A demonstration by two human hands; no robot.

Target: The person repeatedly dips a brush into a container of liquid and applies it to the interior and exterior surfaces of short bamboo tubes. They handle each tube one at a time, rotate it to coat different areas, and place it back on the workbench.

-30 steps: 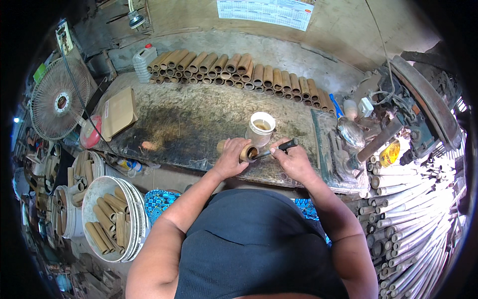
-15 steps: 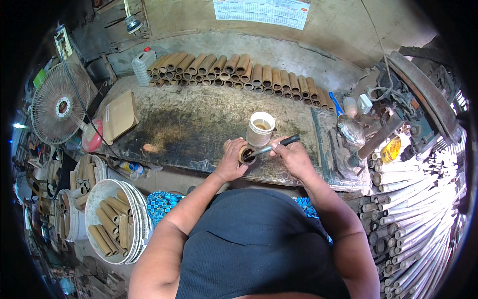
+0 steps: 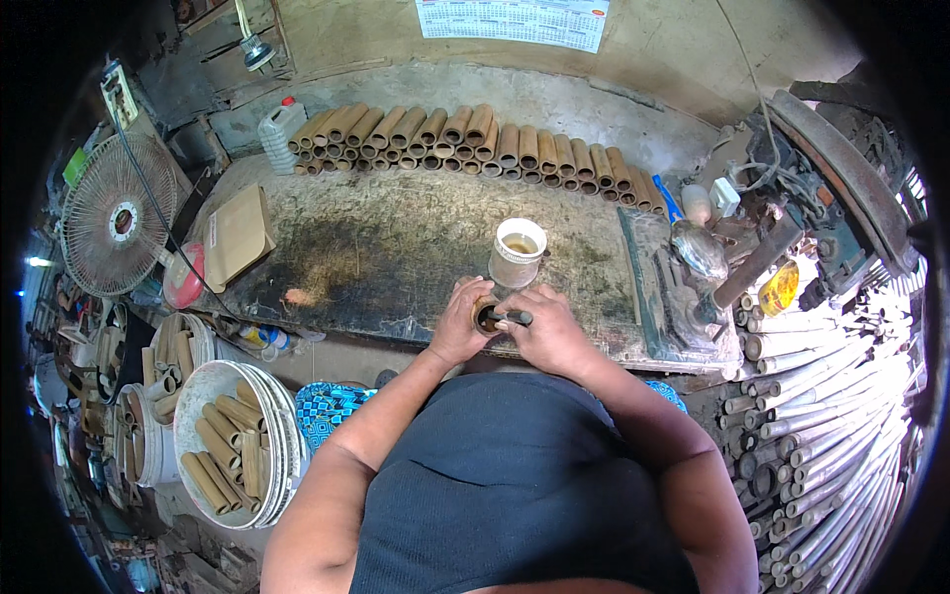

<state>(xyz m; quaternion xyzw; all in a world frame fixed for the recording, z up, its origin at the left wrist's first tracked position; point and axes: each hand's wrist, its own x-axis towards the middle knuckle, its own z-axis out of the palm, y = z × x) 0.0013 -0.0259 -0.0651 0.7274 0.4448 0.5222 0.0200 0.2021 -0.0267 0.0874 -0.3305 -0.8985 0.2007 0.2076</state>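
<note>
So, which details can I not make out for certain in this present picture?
All in the head view:
The far end of the dark-handled tool: hidden at the bamboo tube's shadowed mouth, by the right hand.
Most of the bamboo tube's outside: covered by the left hand.
The wall calendar's top: cut off by the upper edge.

Up on the wall, the calendar (image 3: 515,22) shows its printed grids, small dark figures packed in blocks, with a red mark near its right edge. Down on the bench, faint print rings the cup (image 3: 516,259), too small to read! Below, a bottle (image 3: 265,337) flashes a blue-and-yellow label, wording illegible.
</note>
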